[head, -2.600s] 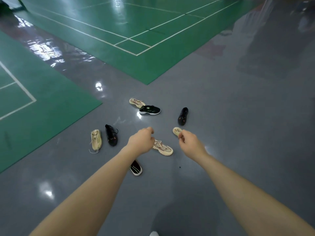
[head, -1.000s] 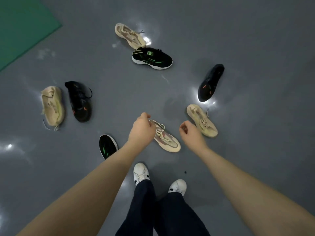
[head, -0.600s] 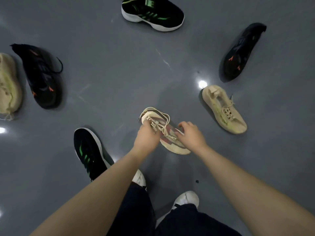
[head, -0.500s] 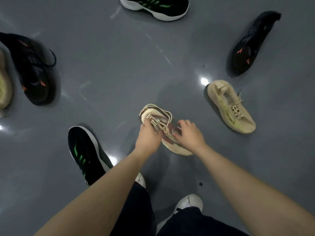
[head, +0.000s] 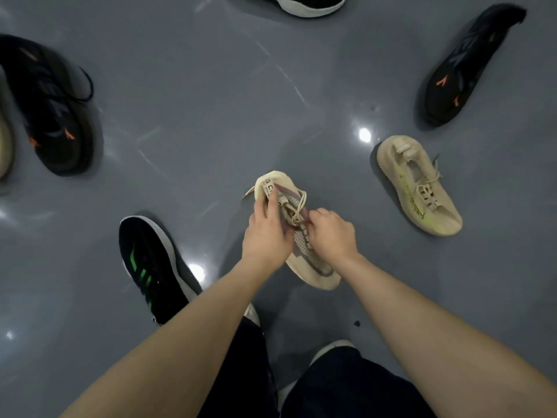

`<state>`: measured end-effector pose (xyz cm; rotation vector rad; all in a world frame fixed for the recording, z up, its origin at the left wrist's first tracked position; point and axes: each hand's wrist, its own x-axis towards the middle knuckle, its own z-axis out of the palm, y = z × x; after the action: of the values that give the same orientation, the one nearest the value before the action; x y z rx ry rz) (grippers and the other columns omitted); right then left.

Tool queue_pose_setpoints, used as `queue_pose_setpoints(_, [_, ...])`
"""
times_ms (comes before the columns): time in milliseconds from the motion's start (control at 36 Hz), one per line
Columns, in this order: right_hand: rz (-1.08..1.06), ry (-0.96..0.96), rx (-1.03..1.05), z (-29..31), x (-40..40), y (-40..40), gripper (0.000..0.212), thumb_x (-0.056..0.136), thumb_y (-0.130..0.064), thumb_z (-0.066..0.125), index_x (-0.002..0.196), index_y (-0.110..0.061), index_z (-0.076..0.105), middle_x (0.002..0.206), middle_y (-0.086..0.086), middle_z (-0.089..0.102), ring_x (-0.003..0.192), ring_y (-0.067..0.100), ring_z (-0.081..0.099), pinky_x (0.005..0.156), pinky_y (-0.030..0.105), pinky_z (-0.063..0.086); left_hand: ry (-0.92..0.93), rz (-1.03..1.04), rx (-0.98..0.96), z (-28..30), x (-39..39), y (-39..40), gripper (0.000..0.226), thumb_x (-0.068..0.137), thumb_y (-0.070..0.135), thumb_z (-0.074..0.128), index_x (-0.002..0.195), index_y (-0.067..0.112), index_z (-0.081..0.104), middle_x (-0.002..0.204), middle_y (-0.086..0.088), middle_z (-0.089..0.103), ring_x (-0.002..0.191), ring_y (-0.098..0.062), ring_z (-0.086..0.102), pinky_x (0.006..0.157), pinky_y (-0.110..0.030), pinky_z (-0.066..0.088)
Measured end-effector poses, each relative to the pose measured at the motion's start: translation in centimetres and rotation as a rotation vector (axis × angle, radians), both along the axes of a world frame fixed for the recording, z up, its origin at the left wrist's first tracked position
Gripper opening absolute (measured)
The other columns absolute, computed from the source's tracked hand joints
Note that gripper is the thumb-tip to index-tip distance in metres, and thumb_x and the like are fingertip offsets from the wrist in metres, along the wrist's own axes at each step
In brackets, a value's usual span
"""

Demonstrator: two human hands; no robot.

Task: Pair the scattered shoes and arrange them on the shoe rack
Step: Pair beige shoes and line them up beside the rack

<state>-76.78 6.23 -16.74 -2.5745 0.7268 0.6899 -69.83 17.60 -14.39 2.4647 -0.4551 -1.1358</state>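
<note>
Head view is showing the left hand (head: 266, 233) and right hand (head: 331, 233) gripping a cream knit mesh sneaker (head: 304, 251), its looped laces bunching, on the glossy grey floor (head: 211, 116).

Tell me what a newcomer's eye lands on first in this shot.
First, both hands at the centre: the left hand grips the heel end of a beige mesh sneaker while the right hand pinches its laces. Next, the beige knit shoe lying alone to the right. Then the black sneaker with green stripes on the gray floor at lower left.
</note>
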Motion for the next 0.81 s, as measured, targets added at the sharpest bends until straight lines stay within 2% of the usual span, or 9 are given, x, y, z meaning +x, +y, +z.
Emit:
queue_pose_setpoints(83, [-0.073, -0.073, 0.007, 4.1, 1.1, 0.5, 0.025, 0.098, -0.023, 0.038, 0.1, -0.011, 0.06, 0.102, 0.002, 0.06, 0.099, 0.023, 0.056, 0.06, 0.03, 0.032, -0.072, -0.002, 0.005, 3.9, 1.4, -0.5, 0.087, 0.086, 0.028, 0.06, 0.151, 0.024, 0.003, 0.152, -0.011, 0.006, 0.128, -0.035, 0.035, 0.096, -0.046, 0.044])
queue_pose_setpoints(167, [-0.097, -0.126, -0.005, 9.0, 2.8, 0.9, 0.026, 0.098, -0.024, 0.037, 0.101, -0.011, 0.059, 0.099, 0.002, 0.061, 0.095, 0.023, 0.057, 0.058, 0.029, 0.03, -0.135, 0.022, 0.02, 8.5, 2.9, -0.6, 0.087, 0.084, 0.029, 0.058, 0.15, 0.033, 0.001, 0.15, -0.018, 0.007, 0.118, -0.039, 0.045, 0.092, -0.047, 0.046])
queue_pose_setpoints(278, [-0.101, -0.183, -0.013, 16.5, 5.8, 1.2, 0.028, 0.099, -0.026, 0.035, 0.102, -0.01, 0.059, 0.101, 0.004, 0.062, 0.095, 0.025, 0.059, 0.06, 0.03, 0.033, -0.236, 0.023, 0.003, 15.6, 5.4, -0.5, 0.09, 0.084, 0.027, 0.056, 0.15, 0.034, -0.005, 0.126, -0.013, 0.038, 0.099, -0.035, 0.053, 0.084, -0.045, 0.047])
queue_pose_setpoints(472, [-0.113, -0.309, -0.064, 28.2, 10.6, 1.5, 0.03, 0.099, -0.026, 0.04, 0.092, -0.005, 0.061, 0.091, 0.01, 0.065, 0.082, 0.032, 0.062, 0.06, 0.031, 0.03, -0.297, 0.079, -0.048, 26.5, 10.2, 0.6, 0.087, 0.088, 0.035, 0.053, 0.15, 0.025, -0.008, 0.108, -0.009, 0.058, 0.094, -0.03, 0.06, 0.081, -0.041, 0.047])
queue_pose_setpoints(611, [-0.151, -0.441, -0.069, 35.7, 13.6, 2.4, 0.027, 0.094, -0.018, 0.053, 0.075, 0.0, 0.061, 0.069, 0.015, 0.063, 0.059, 0.036, 0.059, 0.053, 0.03, 0.028, -0.356, 0.005, -0.042, 33.5, 14.1, 1.4, 0.082, 0.091, 0.031, 0.05, 0.151, 0.023, -0.006, 0.107, -0.01, 0.058, 0.092, -0.032, 0.06, 0.08, -0.043, 0.048])
queue_pose_setpoints(806, [-0.131, -0.538, -0.09, 42.3, 19.1, 2.4, 0.036, 0.098, -0.025, 0.047, 0.073, -0.002, 0.06, 0.066, 0.012, 0.062, 0.056, 0.034, 0.058, 0.053, 0.029, 0.03, -0.416, 0.012, -0.091, 40.0, 19.8, 1.6, 0.077, 0.094, 0.028, 0.047, 0.151, 0.024, -0.004, 0.111, -0.013, 0.057, 0.094, -0.036, 0.059, 0.077, -0.041, 0.043])
